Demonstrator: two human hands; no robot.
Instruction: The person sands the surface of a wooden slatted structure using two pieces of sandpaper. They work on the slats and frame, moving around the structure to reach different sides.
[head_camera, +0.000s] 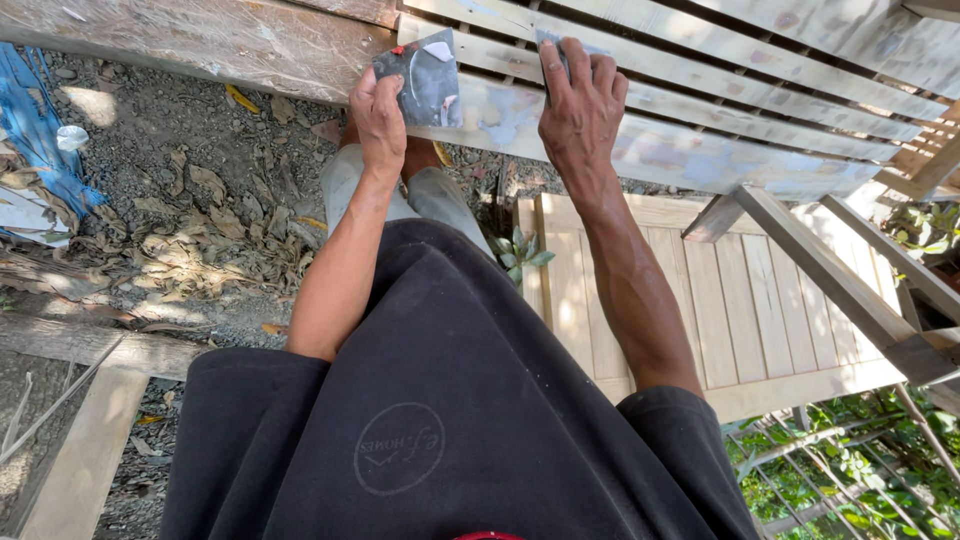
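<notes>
My left hand (378, 118) grips a dark flat square plate (424, 78) smeared with pale filler, holding it upright against the front edge of a slatted wooden frame (700, 80). My right hand (578, 105) presses a small dark scraper (552, 50), mostly hidden under the fingers, onto a pale slat of that frame. The slats are whitish with patches of filler. Both forearms reach out over my dark shirt.
A second slatted wooden panel (740, 300) lies lower at the right, with a small green plant (520, 250) beside it. Dry leaves and gravel (190, 220) cover the ground at left. A plank (80, 450) lies bottom left; blue sheeting (35, 130) at far left.
</notes>
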